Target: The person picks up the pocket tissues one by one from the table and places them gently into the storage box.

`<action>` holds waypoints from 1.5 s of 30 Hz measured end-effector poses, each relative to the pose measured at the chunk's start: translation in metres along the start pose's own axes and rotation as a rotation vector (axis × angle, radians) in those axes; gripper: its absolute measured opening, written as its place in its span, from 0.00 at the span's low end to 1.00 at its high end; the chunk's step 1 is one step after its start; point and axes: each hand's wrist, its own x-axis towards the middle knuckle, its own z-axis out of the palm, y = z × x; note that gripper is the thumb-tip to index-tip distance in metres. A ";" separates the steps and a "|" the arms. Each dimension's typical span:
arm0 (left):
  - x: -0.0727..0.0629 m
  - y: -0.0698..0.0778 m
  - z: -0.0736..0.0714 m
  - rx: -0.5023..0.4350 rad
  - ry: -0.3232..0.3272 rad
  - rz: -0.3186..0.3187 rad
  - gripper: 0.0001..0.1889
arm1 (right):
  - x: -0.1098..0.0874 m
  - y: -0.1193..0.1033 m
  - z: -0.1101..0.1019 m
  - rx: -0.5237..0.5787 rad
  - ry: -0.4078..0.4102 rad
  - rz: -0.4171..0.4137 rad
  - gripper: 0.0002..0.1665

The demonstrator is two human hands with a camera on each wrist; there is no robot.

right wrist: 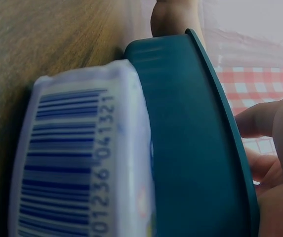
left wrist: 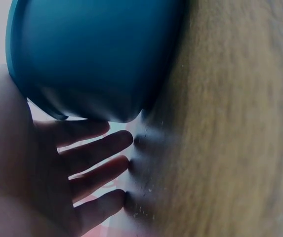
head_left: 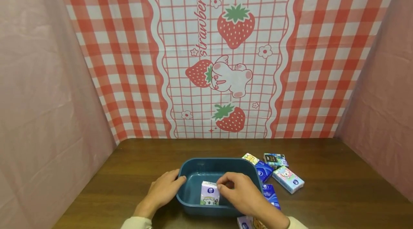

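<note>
A teal plastic bin [head_left: 222, 210] stands on the wooden table. My left hand [head_left: 165, 189] holds its left end, the thumb over the rim and the fingers along the outside wall. In the left wrist view those fingers [left wrist: 99, 148] are spread, and the first one touches the bin. Inside the bin is a lilac tissue pack [head_left: 209, 194] with a cartoon print. My right hand [head_left: 242, 193] reaches over the near rim and pinches the pack's upper right corner; the bin wall hides this grip in the right wrist view.
Right of the bin lie a yellow-and-blue pack [head_left: 264, 171], a dark patterned pack [head_left: 275, 160], a pink-and-light-blue pack [head_left: 288, 179] and a blue pack [head_left: 271, 196]. Another lilac pack [right wrist: 64, 158], barcode showing, lies before the bin. A checked cloth [head_left: 122, 60] hangs behind.
</note>
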 end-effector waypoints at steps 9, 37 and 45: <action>0.001 0.001 0.000 -0.009 -0.012 -0.012 0.21 | -0.002 0.000 0.000 0.001 0.008 0.007 0.08; 0.001 0.001 -0.001 -0.017 -0.014 -0.028 0.21 | -0.001 -0.001 0.000 -0.020 0.084 -0.056 0.05; 0.002 0.002 0.000 -0.022 -0.020 -0.040 0.22 | -0.003 -0.004 -0.003 0.006 0.077 -0.045 0.08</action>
